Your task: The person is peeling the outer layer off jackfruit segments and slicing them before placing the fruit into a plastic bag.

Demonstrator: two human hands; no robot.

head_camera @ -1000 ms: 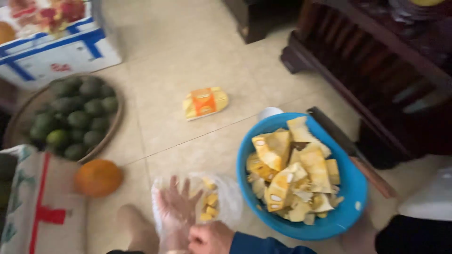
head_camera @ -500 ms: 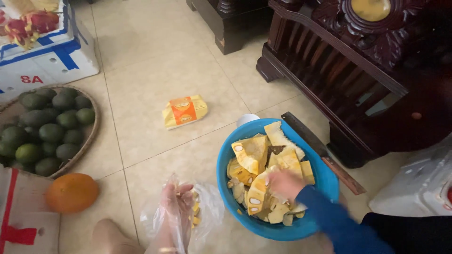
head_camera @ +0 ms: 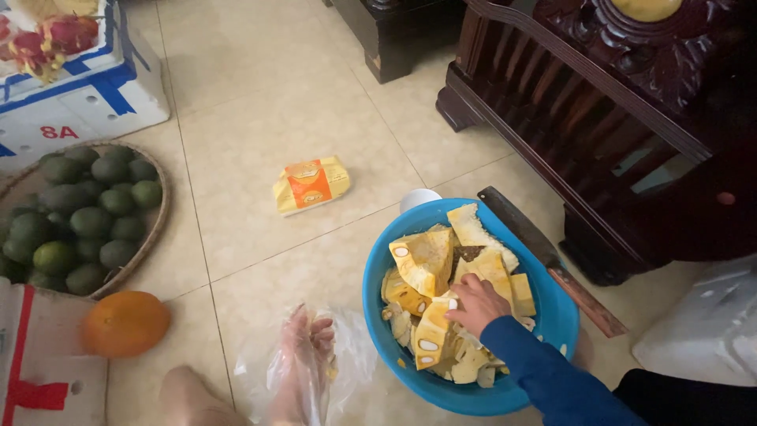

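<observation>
A blue plastic bowl (head_camera: 552, 315) on the tiled floor holds several yellow jackfruit chunks (head_camera: 422, 264). My right hand (head_camera: 477, 304), in a blue sleeve, reaches into the bowl and closes on one of the pieces near the middle. My left hand (head_camera: 303, 355), covered by a thin clear plastic glove, rests over a clear plastic bag (head_camera: 355, 359) on the floor left of the bowl; a few yellow bits show inside the bag. My bare foot (head_camera: 189, 394) lies at the bottom edge beside that hand.
A long knife (head_camera: 552, 260) lies behind the bowl by dark carved wooden furniture (head_camera: 623, 95). A woven tray of green fruit (head_camera: 83, 213), an orange fruit (head_camera: 126, 322), a yellow-orange packet (head_camera: 310, 183), a white box with dragon fruit (head_camera: 71, 71) and a white foam box (head_camera: 702, 331) surround me.
My right hand went from the bag over to the bowl and now grips a jackfruit piece. The gloved left hand stays on the bag. The view has tilted slightly.
</observation>
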